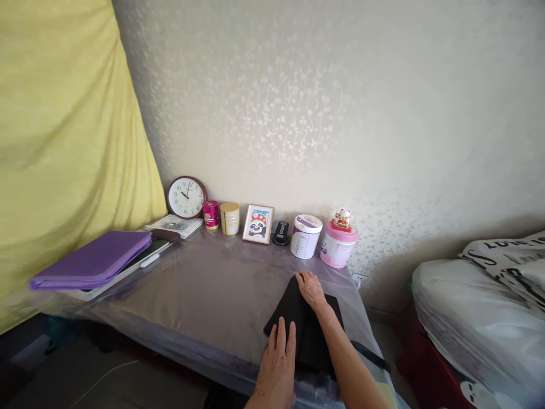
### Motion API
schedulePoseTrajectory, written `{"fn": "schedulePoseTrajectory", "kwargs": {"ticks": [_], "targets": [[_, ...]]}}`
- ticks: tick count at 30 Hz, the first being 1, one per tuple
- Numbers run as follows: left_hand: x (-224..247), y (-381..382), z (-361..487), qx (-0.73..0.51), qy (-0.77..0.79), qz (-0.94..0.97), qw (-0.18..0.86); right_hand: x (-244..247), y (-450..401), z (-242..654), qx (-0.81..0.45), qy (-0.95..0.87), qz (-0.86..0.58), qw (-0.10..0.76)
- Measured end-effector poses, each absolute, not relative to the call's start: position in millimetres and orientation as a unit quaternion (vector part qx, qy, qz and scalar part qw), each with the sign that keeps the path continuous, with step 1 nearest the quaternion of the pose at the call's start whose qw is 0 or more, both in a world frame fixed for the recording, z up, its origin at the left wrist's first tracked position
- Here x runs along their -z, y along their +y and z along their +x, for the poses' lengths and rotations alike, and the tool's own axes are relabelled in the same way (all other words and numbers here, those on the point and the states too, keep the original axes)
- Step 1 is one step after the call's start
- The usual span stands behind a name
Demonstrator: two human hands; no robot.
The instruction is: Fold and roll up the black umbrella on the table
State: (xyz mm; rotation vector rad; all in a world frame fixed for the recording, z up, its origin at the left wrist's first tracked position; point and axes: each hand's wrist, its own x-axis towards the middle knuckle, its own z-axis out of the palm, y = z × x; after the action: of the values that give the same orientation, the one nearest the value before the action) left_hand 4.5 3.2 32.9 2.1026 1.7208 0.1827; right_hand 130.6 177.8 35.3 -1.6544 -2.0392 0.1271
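Black cloth [286, 307] under left grip [276, 360] and right grip [311, 289]; table [200, 284] beneath.

Pretty sure this is somebody's home. Leafy wallpaper [289, 113], a yellow curtain [72, 142] by the bench's [191, 284] left edge, a clock [187, 196] at its back left corner, panda picture [258, 224] along the back edge, lucky cat [342, 218] near the back right corner. Plus a clear plastic cover [204, 336].

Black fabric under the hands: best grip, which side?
Likely the left edge of the black fabric, pinched with the fingers coming from the left: that edge is exposed between the right hand at the far end and the left hand nearer, while the right forearm crosses the other side.
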Motion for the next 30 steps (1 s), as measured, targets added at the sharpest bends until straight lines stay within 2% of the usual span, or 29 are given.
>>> {"fn": "schedulePoseTrajectory", "kwargs": {"ticks": [5, 7, 16, 21, 30], "targets": [[-27.7, 0.6, 4.8, -0.091, 0.617, 0.756, 0.200, -35.9, 150.6, 178.6, -0.004, -0.650, -0.663, 0.370], [-30.4, -0.6, 5.2, -0.088, 0.619, 0.756, 0.195, -31.4, 132.3, 198.3, -0.008, -0.617, -0.684, 0.389], [-31.1, -0.5, 9.7, -0.069, 0.621, 0.763, 0.166, -21.3, 69.5, 207.8, -0.117, -0.567, -0.721, 0.381], [-35.1, -1.9, 9.5, -0.051, 0.629, 0.759, 0.159, -24.7, 59.2, 198.9, -0.130, -0.563, -0.723, 0.377], [-31.6, -2.4, 7.8, -0.088, 0.623, 0.756, 0.183, -13.9, 47.7, 198.3, -0.127, -0.581, -0.704, 0.387]]}}
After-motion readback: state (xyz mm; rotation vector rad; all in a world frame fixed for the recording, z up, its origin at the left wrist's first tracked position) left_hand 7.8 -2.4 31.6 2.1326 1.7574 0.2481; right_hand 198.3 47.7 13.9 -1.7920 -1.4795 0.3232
